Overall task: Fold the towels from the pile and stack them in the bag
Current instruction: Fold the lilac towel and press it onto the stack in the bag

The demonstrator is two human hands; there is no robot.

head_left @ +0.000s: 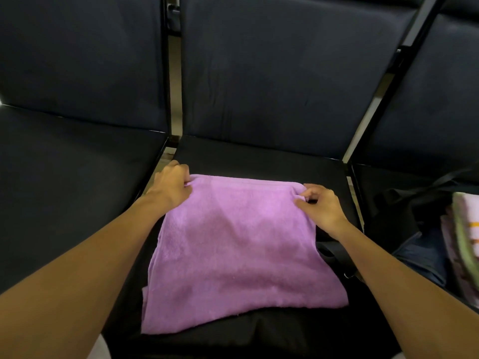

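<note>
Both my hands on the far corners of the purple towel (238, 250), flat on the middle chair seat (259, 159).

My left hand (172, 186) pinches the far-left corner, fingers curled round the edge. My right hand (320, 206) pinches the far-right corner, thumb and fingers closed on the fabric. The towel lies spread on the seat, far edge looks doubled over, near edge hangs toward me over the seat front. Both my forearms reach out along its sides. The dark bag (414, 211) sits on the chair seat to my right, near the towel but not touching it; a black strap with a buckle (334, 255) lies just beside the towel's right edge. Folded towels (464, 244) stacked at the right frame edge, pale pink, green and striped, at the bag; can't tell if fully inside it.
</note>
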